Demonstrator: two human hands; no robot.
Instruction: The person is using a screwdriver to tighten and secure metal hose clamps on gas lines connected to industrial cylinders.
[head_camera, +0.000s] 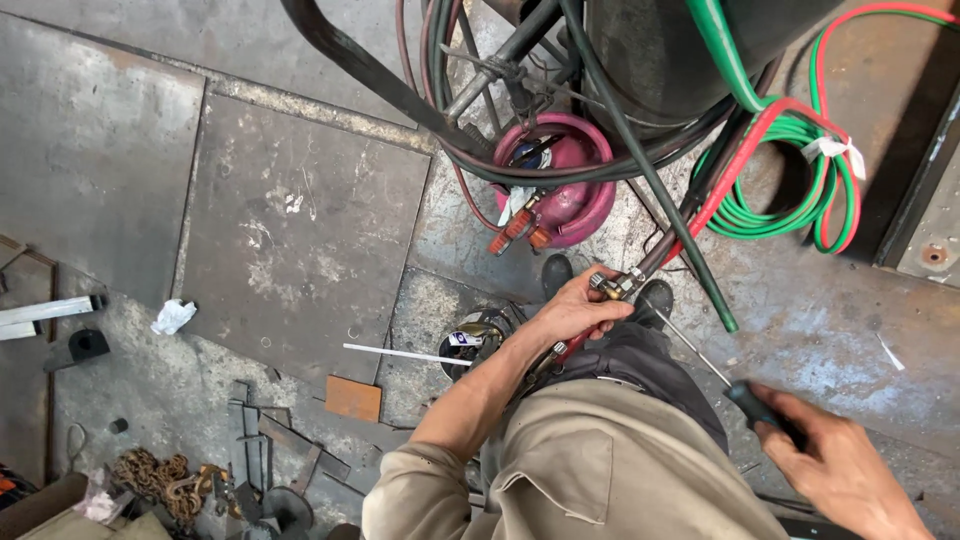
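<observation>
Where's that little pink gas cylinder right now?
In the head view, the pink gas cylinder stands on the metal floor at top centre, under tangled dark hoses, just above the left hand.

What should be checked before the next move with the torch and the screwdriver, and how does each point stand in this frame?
1. Left hand grips the torch at its brass end: ok.
2. Right hand grips the screwdriver by its dark handle: ok.
3. Screwdriver tip seated on the torch fitting: cannot tell, the thin shaft ends close beside the hand.
4. Red and green hoses free of kinks: cannot tell, they lie coiled and partly out of view.
5. Floor around the boots free of clutter: not ok, the pink cylinder, cables and scrap lie close.
</observation>
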